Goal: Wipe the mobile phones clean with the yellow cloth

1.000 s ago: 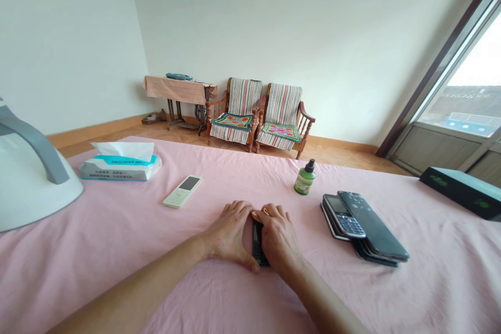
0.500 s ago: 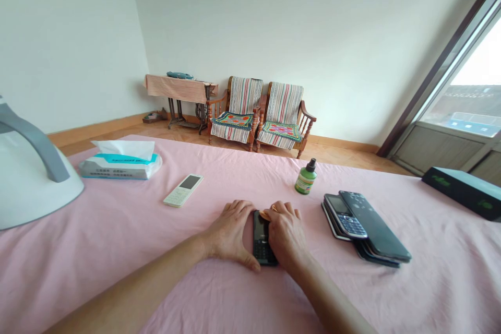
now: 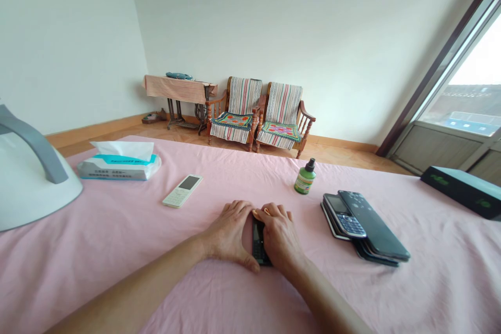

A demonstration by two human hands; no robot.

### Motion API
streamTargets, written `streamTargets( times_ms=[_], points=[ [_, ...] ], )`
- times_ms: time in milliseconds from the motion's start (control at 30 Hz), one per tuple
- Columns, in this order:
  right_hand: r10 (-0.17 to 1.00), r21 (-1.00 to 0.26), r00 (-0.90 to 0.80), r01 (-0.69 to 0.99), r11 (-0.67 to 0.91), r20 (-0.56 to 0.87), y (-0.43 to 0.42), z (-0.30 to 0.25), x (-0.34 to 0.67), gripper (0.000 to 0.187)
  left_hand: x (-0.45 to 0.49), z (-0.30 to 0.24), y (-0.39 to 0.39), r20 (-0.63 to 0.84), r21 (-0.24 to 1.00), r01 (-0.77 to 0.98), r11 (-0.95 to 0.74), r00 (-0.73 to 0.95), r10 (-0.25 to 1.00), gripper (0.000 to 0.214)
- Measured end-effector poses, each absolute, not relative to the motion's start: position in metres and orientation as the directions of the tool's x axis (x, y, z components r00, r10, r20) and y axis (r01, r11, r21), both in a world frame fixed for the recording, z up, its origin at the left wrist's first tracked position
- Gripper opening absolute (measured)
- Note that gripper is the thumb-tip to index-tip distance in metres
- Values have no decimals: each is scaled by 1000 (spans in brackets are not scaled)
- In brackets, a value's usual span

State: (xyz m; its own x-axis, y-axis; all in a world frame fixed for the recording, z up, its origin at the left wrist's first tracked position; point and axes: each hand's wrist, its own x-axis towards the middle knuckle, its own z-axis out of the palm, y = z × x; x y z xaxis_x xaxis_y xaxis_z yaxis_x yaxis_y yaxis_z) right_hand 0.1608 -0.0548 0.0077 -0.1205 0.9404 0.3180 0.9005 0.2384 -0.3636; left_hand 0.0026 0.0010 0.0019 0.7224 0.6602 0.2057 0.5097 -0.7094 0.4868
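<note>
A black keypad mobile phone point(image 3: 258, 242) lies flat on the pink cloth between my hands. My left hand point(image 3: 229, 232) spans its left side, fingers at the far end and thumb at the near end, gripping it. Bunched under the fingers of my right hand point(image 3: 282, 232) is a small orange cloth point(image 3: 259, 213), pressed on the upper part of the phone. That hand covers much of the screen. Beyond my left hand lies a white keypad phone point(image 3: 182, 191). A green spray bottle point(image 3: 305, 177) stands upright past my right hand.
Several stacked phones point(image 3: 376, 227) lie to the right, a silver-and-blue keypad phone point(image 3: 349, 217) among them. A tissue pack point(image 3: 119, 167) and a white kettle point(image 3: 31, 177) are at left. A black box point(image 3: 462, 193) sits far right. Two chairs point(image 3: 245, 102) stand beyond the table.
My right hand has slid left and slightly away from me across the phone with the orange cloth, covering more of the screen. My left hand keeps its place.
</note>
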Motion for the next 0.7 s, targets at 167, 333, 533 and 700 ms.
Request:
streamTargets(
  times_ms=[167,333,533,700],
  points=[
    [927,-385,-211,863,326,311,-72,10,160,31,2,-1,1,202,484,529,-697,708,677,95],
    [928,-344,-213,884,316,305,-66,10,161,31,2,-3,3,213,472,517,-714,719,662,95],
    [925,-331,-216,888,319,312,-62,12,163,30,1,-3,3,219,488,511,-707,713,666,95],
    [914,-370,-235,859,355,331,-70,11,163,27,1,-5,4,214,478,515,-712,717,663,96]
  ],
)
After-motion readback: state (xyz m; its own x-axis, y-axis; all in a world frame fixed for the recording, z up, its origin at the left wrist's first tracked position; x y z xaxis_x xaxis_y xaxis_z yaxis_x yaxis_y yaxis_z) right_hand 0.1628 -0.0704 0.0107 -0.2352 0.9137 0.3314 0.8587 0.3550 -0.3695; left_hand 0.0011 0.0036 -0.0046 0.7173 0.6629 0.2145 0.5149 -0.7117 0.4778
